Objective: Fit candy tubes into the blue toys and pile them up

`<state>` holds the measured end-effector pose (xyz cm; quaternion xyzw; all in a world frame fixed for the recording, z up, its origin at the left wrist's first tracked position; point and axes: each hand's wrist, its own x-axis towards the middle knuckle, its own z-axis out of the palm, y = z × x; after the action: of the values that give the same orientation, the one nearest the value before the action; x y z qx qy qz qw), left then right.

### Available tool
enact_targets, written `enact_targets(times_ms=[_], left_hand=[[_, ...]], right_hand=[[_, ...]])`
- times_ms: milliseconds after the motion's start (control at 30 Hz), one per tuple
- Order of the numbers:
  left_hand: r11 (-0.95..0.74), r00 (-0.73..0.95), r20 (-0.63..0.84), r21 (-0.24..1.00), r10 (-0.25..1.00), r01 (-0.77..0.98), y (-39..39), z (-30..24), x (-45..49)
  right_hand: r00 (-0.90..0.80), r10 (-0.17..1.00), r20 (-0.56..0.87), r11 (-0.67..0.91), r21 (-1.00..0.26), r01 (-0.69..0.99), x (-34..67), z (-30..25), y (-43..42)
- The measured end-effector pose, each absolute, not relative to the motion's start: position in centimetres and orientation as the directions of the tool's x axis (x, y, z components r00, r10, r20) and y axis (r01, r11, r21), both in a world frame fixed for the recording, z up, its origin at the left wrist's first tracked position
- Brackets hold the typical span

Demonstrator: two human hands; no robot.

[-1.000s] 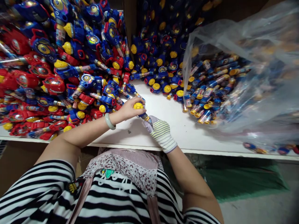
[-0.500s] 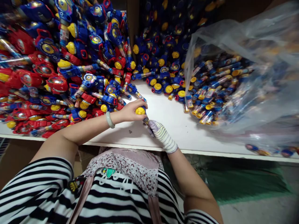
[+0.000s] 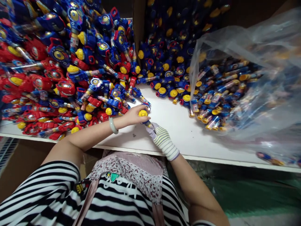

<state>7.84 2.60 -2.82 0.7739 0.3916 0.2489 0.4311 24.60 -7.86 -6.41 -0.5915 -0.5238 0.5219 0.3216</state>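
Looking down on a white table [image 3: 174, 135] stretching from side to side, catching pale light on its top. Finding a dark upright panel [image 3: 138, 28] standing at the back, in deep shadow. Seeing a wire grid [image 3: 8, 153] below at far left and, at lower right, a green sheet [image 3: 251, 196] lying near grey floor [image 3: 265, 222].

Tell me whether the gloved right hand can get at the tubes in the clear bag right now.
Probably yes: bare white table lies between the right hand and the tubes, and the clear bag looks open on that side. The hand grips a toy, though.
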Motion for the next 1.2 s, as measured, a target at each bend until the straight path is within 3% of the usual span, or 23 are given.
enact_targets(times_ms=[67,167,233,333,400,500,567,600,767,833,967,1033,1100,1200], left_hand=[[-0.303,0.544,0.046,0.867,0.838,0.395,3.0,-2.7,8.3],[-0.414,0.594,0.192,0.872,0.781,0.262,4.4,-1.9,8.3],[-0.455,0.570,0.267,0.864,0.777,0.215,5.5,-1.3,7.5],[-0.484,0.362,0.370,0.820,0.856,0.306,6.2,-1.3,6.0],[-0.577,0.408,0.422,0.698,0.810,0.424,5.5,-2.1,5.6],[-0.815,0.811,0.234,0.393,0.537,0.426,4.0,-4.5,6.1],[-0.899,0.922,0.044,0.247,0.384,0.362,3.7,-6.2,7.0],[-0.908,0.928,-0.020,0.202,0.371,0.367,4.1,-6.8,7.5],[-0.794,0.810,-0.109,0.158,0.576,0.587,8.0,-7.7,8.8],[-0.765,0.781,-0.087,0.158,0.619,0.624,9.1,-7.5,9.0],[-0.775,0.781,-0.070,0.098,0.620,0.624,8.9,-7.0,8.7],[-0.777,0.780,-0.079,0.066,0.621,0.626,8.6,-6.4,8.6],[-0.777,0.782,-0.093,0.085,0.617,0.623,8.9,-5.2,9.1],[-0.773,0.801,-0.071,0.226,0.594,0.593,10.8,-2.5,11.9]], right_hand=[[-0.047,0.967,-0.249,-0.225,-0.928,0.297,24.2,-6.0,-7.5],[-0.202,0.931,-0.304,-0.303,-0.952,0.037,23.8,-5.4,-6.8],[-0.231,0.929,-0.288,-0.303,-0.952,-0.033,24.4,-5.3,-5.4],[0.014,0.985,-0.174,-0.173,-0.968,0.181,26.4,-5.6,-1.6],[0.141,0.988,-0.055,-0.113,-0.890,0.441,27.3,-5.8,1.7],[0.062,0.998,0.017,-0.031,-0.715,0.698,25.6,-5.9,6.3],[0.008,1.000,0.006,-0.003,-0.621,0.783,22.8,-5.6,8.9],[-0.022,1.000,-0.009,0.013,-0.578,0.816,21.3,-5.4,10.0],[-0.254,0.944,-0.212,0.117,-0.505,0.855,18.0,-3.2,13.3],[-0.299,0.939,-0.170,0.180,-0.499,0.848,19.6,-2.5,12.8],[-0.330,0.943,0.049,0.311,-0.490,0.815,26.7,-2.7,8.6],[-0.241,0.966,0.098,0.256,-0.530,0.809,31.8,-3.2,5.7],[-0.029,0.991,0.128,0.093,-0.522,0.848,37.3,-3.2,3.1],[0.254,0.946,0.200,-0.149,-0.427,0.892,43.9,-1.7,0.6]])
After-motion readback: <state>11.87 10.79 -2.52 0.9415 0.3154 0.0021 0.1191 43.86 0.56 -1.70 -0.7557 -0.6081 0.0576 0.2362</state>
